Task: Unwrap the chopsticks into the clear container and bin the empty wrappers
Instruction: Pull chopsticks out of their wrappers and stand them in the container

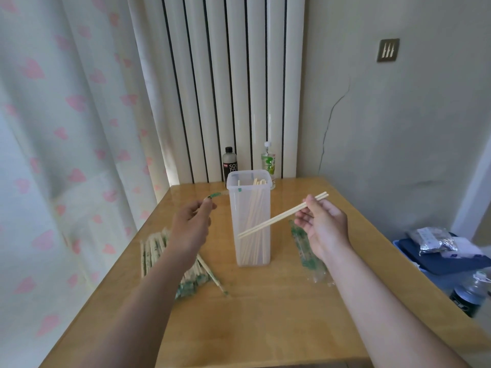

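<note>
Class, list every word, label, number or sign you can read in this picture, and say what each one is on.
"SO": on the label of the dark bottle; the line below is hidden behind the rim of the clear container.
On the green-labelled bottle: print too blurred.
On the wrapped chopsticks and the empty wrappers: green print too small to read.
On the bottle at lower right: label unreadable.
</note>
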Demonstrator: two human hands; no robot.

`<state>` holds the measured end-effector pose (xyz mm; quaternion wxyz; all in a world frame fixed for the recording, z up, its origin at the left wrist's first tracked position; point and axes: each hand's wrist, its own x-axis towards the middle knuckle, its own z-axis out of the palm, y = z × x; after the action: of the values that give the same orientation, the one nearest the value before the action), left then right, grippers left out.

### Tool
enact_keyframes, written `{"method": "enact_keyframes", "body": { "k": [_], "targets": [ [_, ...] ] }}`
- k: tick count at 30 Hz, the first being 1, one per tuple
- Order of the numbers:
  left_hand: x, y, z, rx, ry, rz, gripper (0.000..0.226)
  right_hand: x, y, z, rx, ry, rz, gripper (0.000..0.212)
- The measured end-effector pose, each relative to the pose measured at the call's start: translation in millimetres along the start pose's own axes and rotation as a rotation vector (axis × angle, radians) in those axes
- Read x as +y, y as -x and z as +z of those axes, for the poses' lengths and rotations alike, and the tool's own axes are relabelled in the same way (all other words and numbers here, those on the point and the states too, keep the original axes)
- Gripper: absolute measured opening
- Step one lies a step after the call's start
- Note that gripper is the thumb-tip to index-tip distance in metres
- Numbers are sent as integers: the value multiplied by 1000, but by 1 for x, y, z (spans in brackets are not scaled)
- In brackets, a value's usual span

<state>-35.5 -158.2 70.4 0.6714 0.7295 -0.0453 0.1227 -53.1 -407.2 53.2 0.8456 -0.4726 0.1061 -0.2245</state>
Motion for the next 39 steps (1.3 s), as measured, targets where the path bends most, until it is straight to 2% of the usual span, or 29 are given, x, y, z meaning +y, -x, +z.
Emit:
{"method": "enact_keyframes", "body": {
  "k": [3, 8, 12, 15, 20, 24, 28, 34, 39],
  "targets": [
    [11, -1, 7, -31, 68, -12, 30, -29, 0, 18, -23, -56, -49, 14],
    [28, -6, 8, 34, 239, -27, 31, -79, -21, 48, 2, -38, -241, 21],
    [24, -7, 10, -3, 158, -5, 32, -89, -46, 69, 56, 243, -434, 27],
    [20, -6, 13, -15, 124, -18, 32, -76, -51, 84, 2, 528, -517, 32],
    [16, 2, 13, -51, 66, -7, 31, -40, -54, 98, -136, 851, -485, 39],
    [11, 6, 10, -100, 27, -14, 31, -23, -58, 99, -176, 1032, -347, 44],
    [8, 12, 14, -144, 24, -20, 30, -28, -51, 95, -212, 945, -292, 29],
    [6, 21, 41, -253, 38, -36, 29, -59, -29, 76, -192, 801, -411, 23],
    [9, 32, 80, -332, 89, -71, 32, -74, -19, 46, -453, 710, -364, 26]
  ]
}}
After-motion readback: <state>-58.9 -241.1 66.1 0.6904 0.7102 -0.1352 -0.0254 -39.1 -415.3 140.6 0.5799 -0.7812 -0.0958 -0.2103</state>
